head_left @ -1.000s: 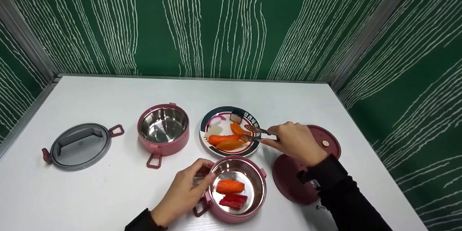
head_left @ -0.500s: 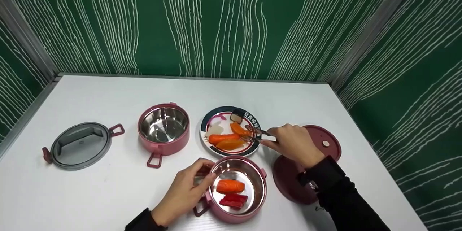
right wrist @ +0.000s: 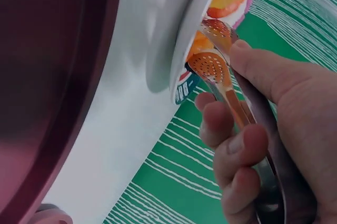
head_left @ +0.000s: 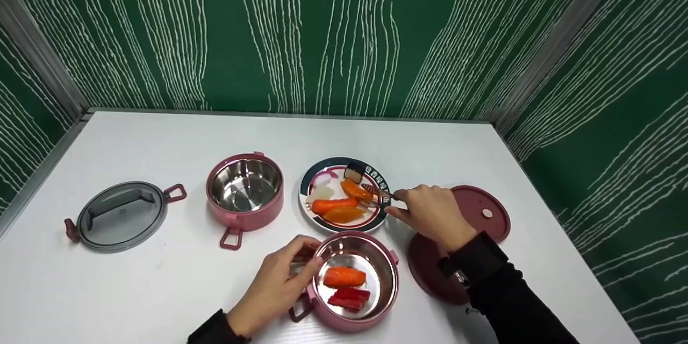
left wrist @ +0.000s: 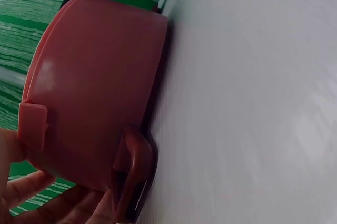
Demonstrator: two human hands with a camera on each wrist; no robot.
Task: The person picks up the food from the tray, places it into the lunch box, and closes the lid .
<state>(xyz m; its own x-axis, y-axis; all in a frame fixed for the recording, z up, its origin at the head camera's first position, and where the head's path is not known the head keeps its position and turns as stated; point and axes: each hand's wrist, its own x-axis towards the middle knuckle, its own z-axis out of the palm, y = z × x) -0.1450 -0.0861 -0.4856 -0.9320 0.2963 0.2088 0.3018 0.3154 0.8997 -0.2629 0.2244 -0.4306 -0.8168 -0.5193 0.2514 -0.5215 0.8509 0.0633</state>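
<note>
In the head view my left hand (head_left: 279, 286) holds the near pink pot (head_left: 355, 323), thumb at its rim and fingers against its outer side. A carrot piece (head_left: 344, 277) and a red piece (head_left: 349, 298) lie inside that pot. My right hand (head_left: 434, 216) grips metal tongs (right wrist: 231, 84) with perforated heads. The tongs reach over the plate (head_left: 322, 165), their heads about an orange piece (head_left: 353, 189); whether both heads press it is hard to tell. Beside it lie a carrot (head_left: 333, 205) and an orange wedge (head_left: 344, 215).
Another pink pot (head_left: 255, 220) with a steel inside stands left of the plate. A grey lid (head_left: 121, 223) lies at the far left. Two dark red round lids, one nearer (head_left: 436, 279) and one farther (head_left: 497, 209), lie under and beside the right forearm. Green walls (head_left: 344, 37) border the white table.
The tongs' heads have drawn closer together, and the orange piece between them has shifted slightly. The right hand has moved a little to the left; the left hand stays on the pot.
</note>
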